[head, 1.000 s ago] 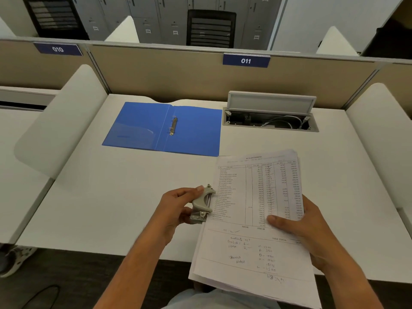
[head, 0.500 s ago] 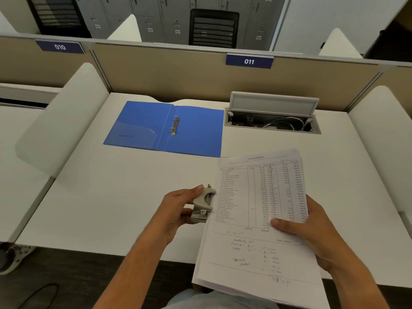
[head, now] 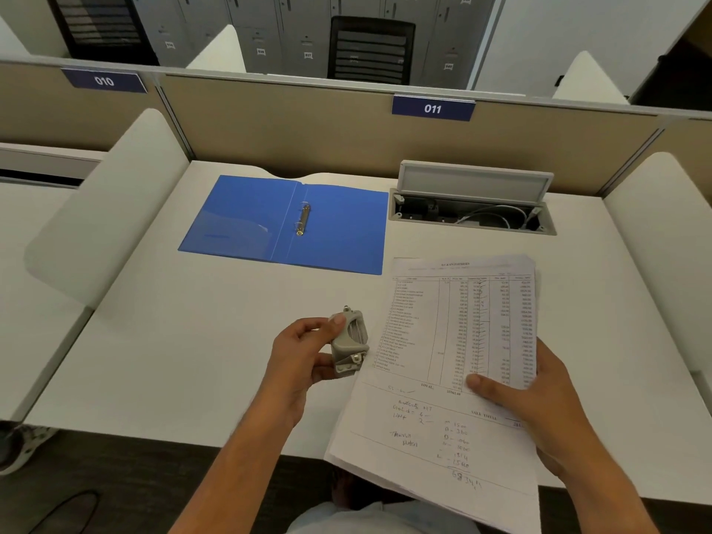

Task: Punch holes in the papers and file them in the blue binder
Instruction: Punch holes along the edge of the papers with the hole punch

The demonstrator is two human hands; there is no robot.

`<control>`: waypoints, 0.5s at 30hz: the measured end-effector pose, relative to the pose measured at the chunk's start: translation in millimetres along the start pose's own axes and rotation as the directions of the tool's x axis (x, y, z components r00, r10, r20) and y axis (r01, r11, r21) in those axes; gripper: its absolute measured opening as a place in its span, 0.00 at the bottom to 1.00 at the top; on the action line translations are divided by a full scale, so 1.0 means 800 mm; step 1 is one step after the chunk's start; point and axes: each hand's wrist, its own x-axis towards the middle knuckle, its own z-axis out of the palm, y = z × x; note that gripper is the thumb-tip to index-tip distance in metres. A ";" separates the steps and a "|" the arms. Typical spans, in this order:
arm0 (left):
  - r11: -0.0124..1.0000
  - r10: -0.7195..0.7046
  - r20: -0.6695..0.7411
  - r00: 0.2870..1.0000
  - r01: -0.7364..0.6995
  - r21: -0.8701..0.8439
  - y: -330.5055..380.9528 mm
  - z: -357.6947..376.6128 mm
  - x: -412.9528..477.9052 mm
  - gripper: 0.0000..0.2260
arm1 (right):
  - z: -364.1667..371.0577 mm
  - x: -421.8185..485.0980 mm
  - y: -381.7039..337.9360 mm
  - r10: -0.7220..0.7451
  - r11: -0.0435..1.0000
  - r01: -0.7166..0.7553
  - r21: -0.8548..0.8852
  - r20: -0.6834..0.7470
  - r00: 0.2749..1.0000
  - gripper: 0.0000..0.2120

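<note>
A blue binder point(head: 246, 221) lies open and flat at the back left of the white desk point(head: 173, 341), its metal rings point(head: 303, 218) showing at the spine. My left hand point(head: 298, 360) grips a small grey hole punch point(head: 348, 343) just above the desk, right at the left edge of the papers. My right hand point(head: 528, 402) holds a stack of printed and handwritten papers point(head: 443, 379) by its right side, thumb on top. The stack's lower end hangs over the desk's front edge.
An open cable box point(head: 472, 215) with its lid raised sits at the back right of the desk. Beige partitions with signs 010 and 011 close the back. White curved side dividers point(head: 108, 210) flank the desk on both sides.
The punch has come away from the papers' left edge and turned slightly in my left hand. The papers shifted a little to the right with my right hand.
</note>
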 end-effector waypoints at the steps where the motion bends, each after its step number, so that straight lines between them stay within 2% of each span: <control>1: 1.000 0.010 -0.013 1.000 -0.010 -0.010 0.001 0.000 0.000 0.28 | 0.000 0.000 -0.001 -0.011 1.000 0.011 -0.007 -0.009 1.000 0.32; 11: 0.998 0.041 -0.048 0.998 -0.044 -0.053 0.003 0.001 0.007 0.31 | 0.007 -0.001 -0.015 -0.081 0.994 0.077 -0.077 -0.047 0.996 0.31; 15: 0.998 0.032 -0.032 0.999 -0.033 -0.052 0.002 0.003 0.008 0.29 | 0.013 -0.001 -0.018 -0.096 0.991 0.091 -0.102 -0.041 0.995 0.31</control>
